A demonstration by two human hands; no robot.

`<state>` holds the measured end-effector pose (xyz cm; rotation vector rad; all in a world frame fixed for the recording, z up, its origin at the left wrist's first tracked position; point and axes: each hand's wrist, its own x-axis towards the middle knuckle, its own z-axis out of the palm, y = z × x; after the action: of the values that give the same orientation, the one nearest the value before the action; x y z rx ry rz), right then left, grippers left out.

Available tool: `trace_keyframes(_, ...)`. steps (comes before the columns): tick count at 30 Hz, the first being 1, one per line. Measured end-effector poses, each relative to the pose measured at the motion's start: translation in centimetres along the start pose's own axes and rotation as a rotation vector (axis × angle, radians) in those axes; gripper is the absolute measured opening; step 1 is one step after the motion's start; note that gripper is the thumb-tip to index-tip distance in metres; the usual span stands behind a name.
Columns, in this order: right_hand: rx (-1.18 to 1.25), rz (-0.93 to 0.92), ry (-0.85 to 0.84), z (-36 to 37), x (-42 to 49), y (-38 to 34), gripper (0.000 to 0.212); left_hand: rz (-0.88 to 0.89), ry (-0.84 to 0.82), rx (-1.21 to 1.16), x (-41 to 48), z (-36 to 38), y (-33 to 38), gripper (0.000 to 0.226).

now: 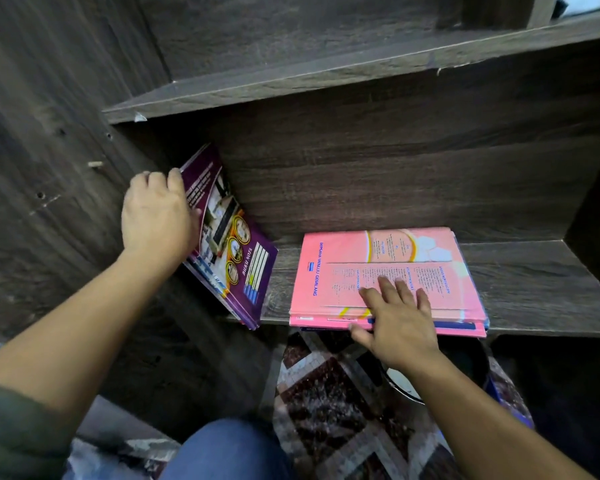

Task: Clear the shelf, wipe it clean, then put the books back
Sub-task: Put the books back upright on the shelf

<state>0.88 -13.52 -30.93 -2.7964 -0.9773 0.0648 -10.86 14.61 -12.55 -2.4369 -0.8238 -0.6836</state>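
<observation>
On the lower shelf point(534, 285) of a dark wooden bookcase lie two groups of books. At the left, some purple books point(229, 244) stand tilted and lean against the side wall. The front cover faces to the right and upward, and the lower edge runs from the front of the shelf to the back. The left hand point(156, 213) holds them from the wall side, with its fingers curled over the upper edge.

Well apart to the right, a pink book point(413, 251) lies flat on top of a small stack. Its long axis goes along the shelf, left to right, and its print reads sideways, with the top of the letters to the right. The stack sticks out a little over the front edge. The right hand point(395, 320) rests on the pink cover with straight, spread fingers, the thumb at the front edge.

Below is a patterned rug point(326, 393).
</observation>
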Motion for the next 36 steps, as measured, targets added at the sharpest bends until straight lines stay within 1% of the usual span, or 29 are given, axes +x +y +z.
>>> trace_keyframes(2, -0.012, 0.032, -0.054, -0.5, 0.7, -0.8, 0.079, -0.044, -0.05, -0.051, 0.1, -0.2, 0.2, 0.065)
trace_keyframes(6, -0.019, 0.089, -0.173, -1.3, 1.8, -1.7, 0.085, -0.094, -0.078, -0.058, 0.2, -0.4, 0.2, 0.058)
trace_keyframes(10, 0.03, 0.144, -0.29, -2.0, 2.5, -2.3, 0.087, -0.13, -0.049, -0.108, 0.0, -0.1, 0.2, 0.066)
trace_keyframes(12, 0.038, 0.162, -0.326, -2.3, 2.8, -2.6, 0.09, -0.172, 0.035, -0.196, -0.6, -0.1, 0.6, 0.067)
trace_keyframes(14, 0.025, 0.151, -0.317, -2.4, 2.7, -2.4, 0.091, -0.23, 0.154, -0.281, -1.9, 0.4, 1.7, 0.071)
trace_keyframes(16, 0.021, 0.104, -0.268, -2.4, 2.2, -1.7, 0.09, -0.277, 0.205, -0.341, -3.6, 1.4, 3.0, 0.08)
trace_keyframes(20, 0.013, -0.039, -0.189, -2.5, 0.8, 1.1, 0.088, -0.269, 0.208, -0.349, -5.1, 3.6, 3.4, 0.086)
trace_keyframes(24, -0.026, -0.011, -0.157, -2.2, -0.6, 3.4, 0.079, -0.249, 0.241, -0.362, -4.4, 4.7, 3.9, 0.084)
trace_keyframes(26, -0.036, -0.015, -0.145, -2.1, -1.1, 4.1, 0.073, -0.294, 0.253, -0.373, -4.3, 4.7, 4.5, 0.084)
trace_keyframes(29, -0.027, -0.024, -0.133, -2.1, -1.7, 4.3, 0.066, -0.37, 0.209, -0.393, -4.6, 4.8, 5.1, 0.088)
trace_keyframes(32, -0.033, -0.017, -0.114, -2.1, -2.1, 4.1, 0.062, -0.356, 0.18, -0.43, -4.6, 4.7, 5.3, 0.092)
trace_keyframes(36, -0.008, -0.003, -0.125, -2.4, -2.0, 3.8, 0.063, -0.357, 0.162, -0.431, -5.1, 3.2, 6.8, 0.101)
